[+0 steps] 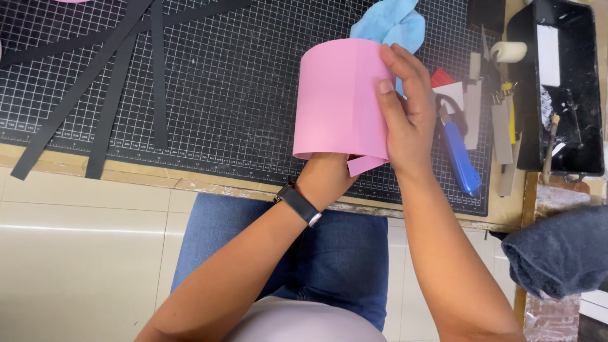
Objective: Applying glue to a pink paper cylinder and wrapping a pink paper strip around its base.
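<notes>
Nearest lie the blue denim lap (329, 253) and the forearms, the left one wearing a black wrist band (299, 202). The left hand (326, 177) goes up inside the pink paper cylinder (339, 101) from its lower open end; its fingers are hidden, so how it grips cannot be told. The right hand (408, 111) wraps the outside, thumb and fingers pressed flat along the overlapping seam, closed on the paper. The cylinder is smooth, matte sheet curled into a tube, held just above the black gridded cutting mat (240, 126), its long axis running away from the person, a loose corner poking out below. Right of it lie a blue-handled tool (460, 161) and grey card strips (502, 126). Farther off, flat black paper strips (114, 82) fan over the mat, crumpled blue cloth (392, 22) sits behind the tube, and a black tray (586, 95) holds white scraps and a stick
</notes>
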